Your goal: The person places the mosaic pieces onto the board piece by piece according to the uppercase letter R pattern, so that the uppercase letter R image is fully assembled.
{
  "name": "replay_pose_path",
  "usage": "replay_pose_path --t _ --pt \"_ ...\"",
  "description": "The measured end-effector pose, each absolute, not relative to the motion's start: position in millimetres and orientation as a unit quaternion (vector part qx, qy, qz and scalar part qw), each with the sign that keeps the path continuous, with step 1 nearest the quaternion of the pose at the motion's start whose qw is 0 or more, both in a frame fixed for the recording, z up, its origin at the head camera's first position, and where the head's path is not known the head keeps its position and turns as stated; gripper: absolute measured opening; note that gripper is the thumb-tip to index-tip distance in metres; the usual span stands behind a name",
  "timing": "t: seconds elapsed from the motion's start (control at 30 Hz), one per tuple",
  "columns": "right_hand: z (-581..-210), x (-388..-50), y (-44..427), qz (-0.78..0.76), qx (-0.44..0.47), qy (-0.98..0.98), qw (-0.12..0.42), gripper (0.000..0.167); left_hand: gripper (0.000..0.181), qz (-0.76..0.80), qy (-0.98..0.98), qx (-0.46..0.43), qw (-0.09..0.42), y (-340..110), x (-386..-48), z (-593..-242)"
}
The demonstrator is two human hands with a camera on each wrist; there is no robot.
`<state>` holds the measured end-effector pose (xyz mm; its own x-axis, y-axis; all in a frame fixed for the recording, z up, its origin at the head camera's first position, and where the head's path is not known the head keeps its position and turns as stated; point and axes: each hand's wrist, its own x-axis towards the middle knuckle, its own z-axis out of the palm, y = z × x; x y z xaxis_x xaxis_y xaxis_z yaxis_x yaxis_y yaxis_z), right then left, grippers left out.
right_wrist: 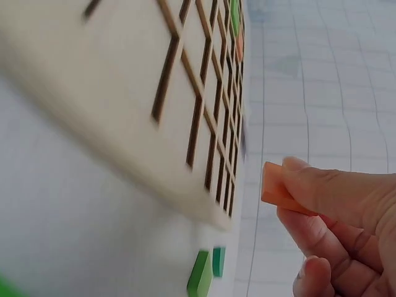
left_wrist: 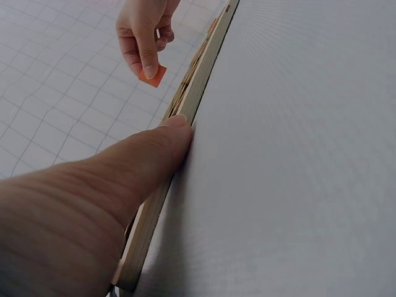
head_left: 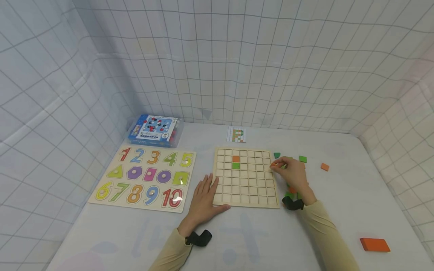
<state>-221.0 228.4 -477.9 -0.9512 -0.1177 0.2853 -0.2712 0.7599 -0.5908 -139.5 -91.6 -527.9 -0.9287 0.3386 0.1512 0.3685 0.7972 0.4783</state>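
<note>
A wooden grid board (head_left: 252, 188) lies in the middle of the table. One orange square tile (head_left: 236, 159) and one green square tile (head_left: 236, 166) sit in its cells, the orange just above the green. At the board's lower left corner rests my left hand (head_left: 203, 201), fingers straight along the left edge and thumb (left_wrist: 154, 145) against the near edge. My right hand (head_left: 292, 174) pinches an orange tile (right_wrist: 278, 189) between thumb and fingers, raised near the board's right edge. Under and around that hand lie loose green and orange tiles (head_left: 303, 159), partly hidden by it.
A small card with a coloured grid pattern (head_left: 236, 134) lies behind the board. To the left are a number and shape puzzle (head_left: 142, 180) and a blue boxed set (head_left: 154, 130). An orange block (head_left: 375, 245) lies at the front right. Grid-patterned curtains (head_left: 230, 75) surround the table.
</note>
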Motion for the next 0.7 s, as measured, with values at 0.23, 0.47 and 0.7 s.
replay_pose_path --t 0.23,0.47,0.7 --pt "-473.7 -227.3 198.3 0.355 0.139 -0.919 0.098 0.016 0.098 -0.257 -0.947 -0.189 0.033 -91.4 -139.1 -527.3" --pt "-474.0 -232.8 167.7 0.357 0.163 -0.917 0.07 0.017 0.098 -0.253 -0.949 -0.187 0.031 -91.4 -139.8 -527.1" --pt "-479.0 -236.9 146.3 0.364 0.172 -0.915 0.025 0.014 0.098 -0.254 -0.948 -0.189 0.032 -91.2 -140.4 -527.2"
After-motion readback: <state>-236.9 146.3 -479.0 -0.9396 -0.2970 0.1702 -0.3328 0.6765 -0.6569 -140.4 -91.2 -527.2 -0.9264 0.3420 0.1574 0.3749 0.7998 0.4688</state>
